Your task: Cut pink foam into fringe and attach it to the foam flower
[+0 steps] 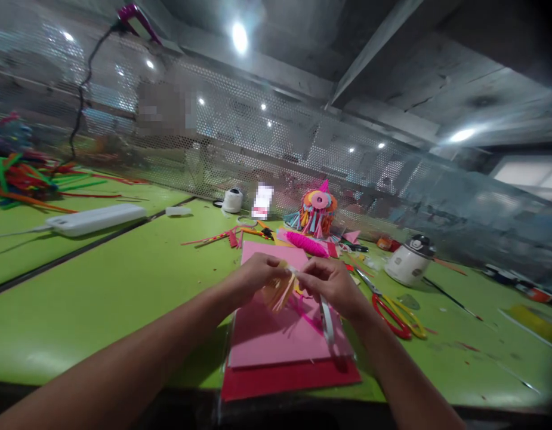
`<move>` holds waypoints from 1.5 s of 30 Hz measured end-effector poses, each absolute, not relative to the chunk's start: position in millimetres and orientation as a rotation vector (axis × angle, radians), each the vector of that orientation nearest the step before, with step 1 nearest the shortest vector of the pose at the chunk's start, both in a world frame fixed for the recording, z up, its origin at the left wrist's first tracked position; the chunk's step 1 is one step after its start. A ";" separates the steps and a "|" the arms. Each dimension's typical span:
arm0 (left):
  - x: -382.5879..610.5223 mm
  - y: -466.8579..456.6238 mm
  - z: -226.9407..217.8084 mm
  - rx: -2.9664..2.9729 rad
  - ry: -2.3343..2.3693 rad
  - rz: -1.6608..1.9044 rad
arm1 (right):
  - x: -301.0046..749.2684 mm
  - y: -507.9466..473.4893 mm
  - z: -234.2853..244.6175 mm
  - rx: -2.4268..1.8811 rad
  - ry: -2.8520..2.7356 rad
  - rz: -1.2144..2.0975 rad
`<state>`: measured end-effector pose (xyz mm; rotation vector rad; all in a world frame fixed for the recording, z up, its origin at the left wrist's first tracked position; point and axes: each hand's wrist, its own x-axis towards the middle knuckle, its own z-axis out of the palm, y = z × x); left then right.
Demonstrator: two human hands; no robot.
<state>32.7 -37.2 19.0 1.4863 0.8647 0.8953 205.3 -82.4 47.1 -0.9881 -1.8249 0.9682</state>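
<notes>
Above a pink paper sheet [280,343], my left hand [260,273] is closed on a peach paper fringe [280,295] whose cut strips hang down. My right hand [332,282] pinches at the top of the fringe, with a white strip, apparently tape, [327,322] curling down from it. Both hands' fingertips nearly meet at the fringe's upper edge. Red paper [289,382] shows under the pink sheet. Bright pink pieces lie on the pink sheet below the hands, partly hidden and blurred.
Scissors [394,316] with red and yellow handles lie to the right, near a white pot [410,263]. Behind stand a tasselled paper lantern [319,212], a pink yarn bundle [307,243], a thread spool [232,201] and a lit phone [262,200]. Leftward are a white power strip [96,220] and pipe cleaners [22,179].
</notes>
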 end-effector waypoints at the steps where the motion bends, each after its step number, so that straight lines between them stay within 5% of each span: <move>1: 33.3 -37.3 18.0 1.492 0.858 0.885 | 203.3 -82.3 45.9 -0.996 -1.808 0.959; 45: 38.4 -45.0 24.2 1.548 0.813 0.910 | 197.3 -76.1 38.1 -1.171 -1.828 0.647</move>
